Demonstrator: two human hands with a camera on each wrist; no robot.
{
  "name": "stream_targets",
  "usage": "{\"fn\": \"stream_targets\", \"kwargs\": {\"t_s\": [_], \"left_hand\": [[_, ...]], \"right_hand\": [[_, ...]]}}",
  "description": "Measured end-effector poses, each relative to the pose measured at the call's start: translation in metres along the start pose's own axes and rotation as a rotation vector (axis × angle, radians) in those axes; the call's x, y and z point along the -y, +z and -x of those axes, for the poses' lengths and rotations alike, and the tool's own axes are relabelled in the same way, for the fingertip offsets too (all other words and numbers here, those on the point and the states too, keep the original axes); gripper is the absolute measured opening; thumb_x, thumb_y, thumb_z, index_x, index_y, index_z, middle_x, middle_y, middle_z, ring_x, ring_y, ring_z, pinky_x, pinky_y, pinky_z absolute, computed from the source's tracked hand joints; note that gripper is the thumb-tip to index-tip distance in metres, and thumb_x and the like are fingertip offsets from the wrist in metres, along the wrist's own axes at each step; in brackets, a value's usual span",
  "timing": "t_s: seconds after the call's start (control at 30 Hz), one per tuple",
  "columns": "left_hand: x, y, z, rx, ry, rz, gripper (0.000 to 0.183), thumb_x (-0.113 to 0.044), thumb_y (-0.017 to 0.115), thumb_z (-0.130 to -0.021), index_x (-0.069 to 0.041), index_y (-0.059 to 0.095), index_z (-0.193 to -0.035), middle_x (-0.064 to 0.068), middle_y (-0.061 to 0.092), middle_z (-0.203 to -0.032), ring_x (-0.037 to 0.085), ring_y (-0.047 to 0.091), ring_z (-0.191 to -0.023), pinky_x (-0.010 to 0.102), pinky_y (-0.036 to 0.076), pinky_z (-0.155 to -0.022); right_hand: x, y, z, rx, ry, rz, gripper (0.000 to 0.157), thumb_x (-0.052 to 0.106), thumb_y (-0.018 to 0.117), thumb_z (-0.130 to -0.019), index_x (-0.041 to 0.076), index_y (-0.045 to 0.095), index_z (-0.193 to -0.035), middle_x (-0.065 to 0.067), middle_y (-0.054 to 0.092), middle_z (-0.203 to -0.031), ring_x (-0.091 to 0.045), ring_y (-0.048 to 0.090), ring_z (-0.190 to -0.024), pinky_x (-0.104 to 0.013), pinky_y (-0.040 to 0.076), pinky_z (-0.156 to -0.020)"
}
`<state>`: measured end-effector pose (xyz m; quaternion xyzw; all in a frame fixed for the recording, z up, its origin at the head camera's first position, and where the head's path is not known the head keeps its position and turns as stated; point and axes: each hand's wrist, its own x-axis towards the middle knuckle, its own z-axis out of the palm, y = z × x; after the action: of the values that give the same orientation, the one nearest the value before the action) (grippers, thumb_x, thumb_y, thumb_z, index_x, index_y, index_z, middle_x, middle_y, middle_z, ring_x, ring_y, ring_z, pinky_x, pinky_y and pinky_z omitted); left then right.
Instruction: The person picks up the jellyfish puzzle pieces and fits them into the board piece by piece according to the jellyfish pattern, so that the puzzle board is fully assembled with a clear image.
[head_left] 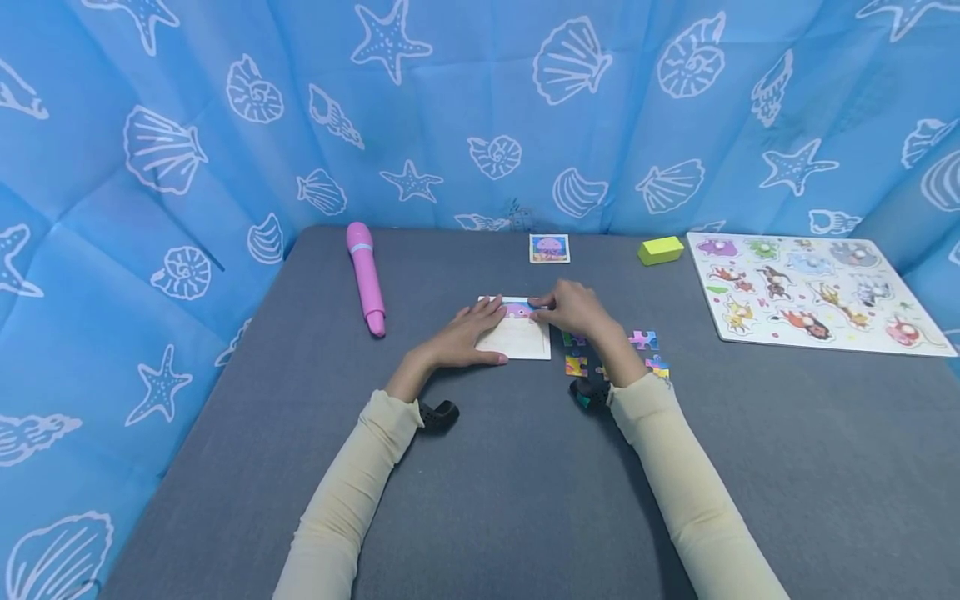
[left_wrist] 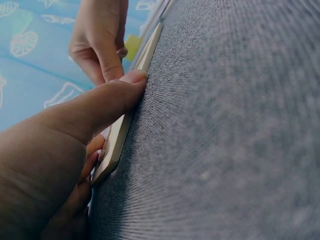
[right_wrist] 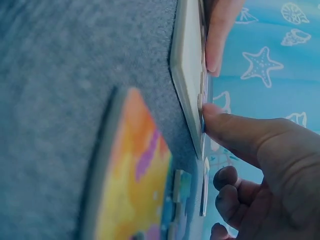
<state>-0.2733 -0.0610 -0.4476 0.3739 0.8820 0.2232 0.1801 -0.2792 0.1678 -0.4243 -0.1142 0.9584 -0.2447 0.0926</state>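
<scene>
A small pale puzzle tray [head_left: 517, 343] lies flat, with pink and blue jigsaw pieces [head_left: 519, 310] along its far edge. My left hand [head_left: 465, 335] rests over the tray's left side, fingers extended toward the far edge and thumb at the near edge. At the far right corner, my right hand [head_left: 576, 308] grips a puzzle piece [right_wrist: 200, 103], its thumb on the piece and its other fingers curled. Several loose jigsaw pieces [head_left: 643, 339] lie right of the tray, partly hidden under the right forearm. One of them, a yellow and orange piece [right_wrist: 132, 170], looms close in the right wrist view.
Behind the tray lies a small picture card [head_left: 550, 248] with a pink figure. A pink wand-like stick [head_left: 367, 283] is at the left. A yellow-green block [head_left: 660, 251] and a white animal puzzle board [head_left: 810, 292] sit at the right. A blue shell-print curtain [head_left: 450, 100] hangs behind the grey table.
</scene>
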Motion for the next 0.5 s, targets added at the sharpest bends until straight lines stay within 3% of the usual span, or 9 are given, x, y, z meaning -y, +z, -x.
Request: {"fn": "stream_targets", "kwargs": {"t_s": [0.07,0.2,0.27,0.5], "left_hand": [[-0.001,0.0,0.0,0.003,0.002,-0.004,0.086,-0.047,0.059,-0.085,-0.01,0.012,-0.148,0.005,0.001,-0.156,0.024,-0.004,-0.144,0.046,0.001,-0.116],[-0.003,0.001,-0.001,0.005,0.007,-0.014,0.087,-0.047,0.058,-0.086,-0.009,0.011,-0.148,0.007,-0.001,-0.156,0.026,-0.006,-0.144,0.048,0.001,-0.115],[-0.003,0.001,-0.001,0.005,0.0,-0.02,0.088,-0.047,0.058,-0.086,-0.009,0.008,-0.148,0.007,-0.004,-0.156,0.026,-0.007,-0.143,0.048,0.001,-0.115],[0.0,0.001,0.001,-0.018,-0.033,0.014,0.096,-0.046,0.061,-0.084,-0.009,0.0,-0.148,0.006,-0.008,-0.156,0.022,-0.007,-0.144,0.044,0.0,-0.116]], "right_hand": [[-0.002,0.0,0.002,-0.013,-0.018,-0.022,0.033,0.027,0.069,-0.082,0.012,0.067,-0.111,-0.004,0.056,-0.059,-0.011,0.03,-0.049,-0.025,0.027,-0.044],[-0.01,-0.005,0.013,-0.043,-0.053,-0.096,0.034,0.022,0.067,-0.084,0.009,0.065,-0.116,-0.002,0.038,-0.06,-0.015,0.035,-0.058,-0.027,0.031,-0.053],[-0.015,-0.009,0.021,-0.052,-0.055,-0.134,0.035,0.019,0.066,-0.085,0.006,0.063,-0.118,-0.002,0.036,-0.063,-0.017,0.035,-0.06,-0.028,0.032,-0.055],[-0.036,-0.02,0.045,-0.019,0.023,-0.176,0.036,0.018,0.068,-0.083,0.007,0.064,-0.117,-0.007,0.042,-0.073,-0.018,0.036,-0.064,-0.029,0.033,-0.055]]}}
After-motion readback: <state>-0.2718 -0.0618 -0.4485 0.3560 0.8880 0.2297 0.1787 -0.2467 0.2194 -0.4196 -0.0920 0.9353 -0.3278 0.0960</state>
